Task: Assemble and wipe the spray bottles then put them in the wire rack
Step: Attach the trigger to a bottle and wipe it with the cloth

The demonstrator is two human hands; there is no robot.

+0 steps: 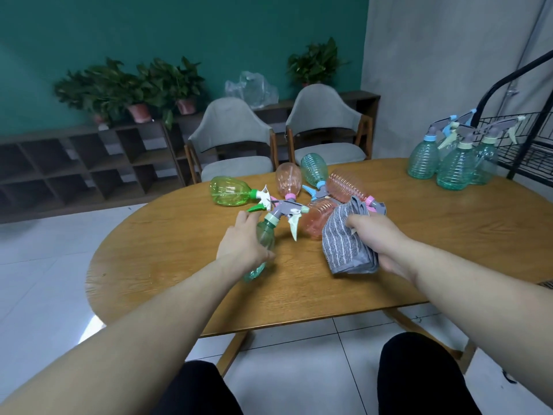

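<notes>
My left hand (244, 244) grips a green spray bottle (264, 235) tilted over the wooden table (185, 283); its grey trigger head (287, 211) points away from me. My right hand (380, 238) holds a folded grey striped cloth (344, 241) beside it. Several bottles lie on their sides in the middle: a light green one (229, 191), a pink one (288, 178), a teal one (312, 169) and two more pink ones (347, 184) (317, 218). Three teal bottles (454, 163) stand upright at the far right, next to the black wire rack (526, 145).
Two grey chairs (233, 142) stand at the table's far side. Behind them runs a low dark shelf unit (89, 166) with potted plants (131, 88) and a clear plastic bag (251, 91). My knees show below the table's near edge.
</notes>
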